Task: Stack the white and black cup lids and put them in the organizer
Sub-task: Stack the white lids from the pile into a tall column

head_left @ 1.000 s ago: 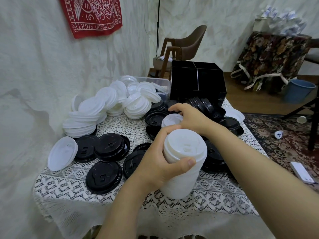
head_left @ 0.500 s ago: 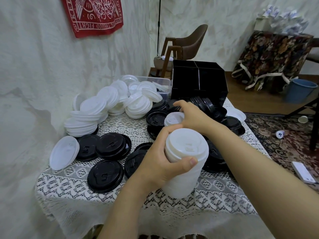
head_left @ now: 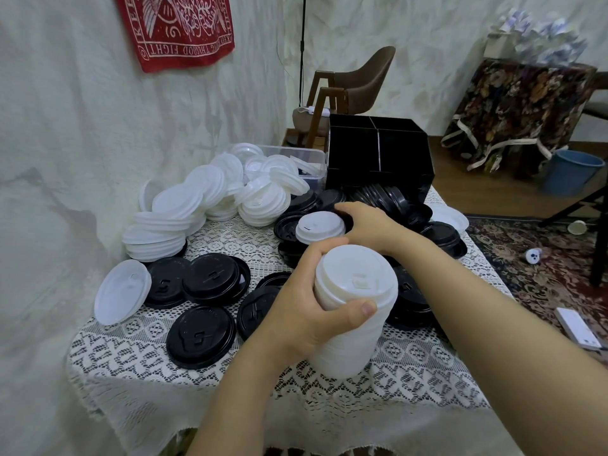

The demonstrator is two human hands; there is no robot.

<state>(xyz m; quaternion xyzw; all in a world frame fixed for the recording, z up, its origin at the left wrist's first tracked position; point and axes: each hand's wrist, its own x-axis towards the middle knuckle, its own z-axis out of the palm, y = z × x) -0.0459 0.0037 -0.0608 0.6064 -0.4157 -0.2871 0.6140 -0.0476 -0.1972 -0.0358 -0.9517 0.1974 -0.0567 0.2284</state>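
A tall stack of white lids (head_left: 353,311) stands near the table's front, and my left hand (head_left: 306,304) grips it round the upper part, thumb across the front. Just behind it my right hand (head_left: 368,225) holds a small white lid stack (head_left: 319,227) by its right side, above black lids. Loose black lids (head_left: 200,337) lie flat at the left front, and more black lids (head_left: 381,197) lean against the black organizer (head_left: 378,156) at the back. Toppled piles of white lids (head_left: 184,209) fill the back left.
A lace cloth (head_left: 411,380) covers the small table, which stands against the wall on the left. A clear plastic box (head_left: 296,156) sits left of the organizer. A single white lid (head_left: 121,291) leans at the left edge. Beyond are a chair (head_left: 355,83) and a blue bucket (head_left: 572,172).
My right hand has lifted the small white lid stack slightly and drawn it toward the tall stack. My left hand keeps its grip on the tall stack.
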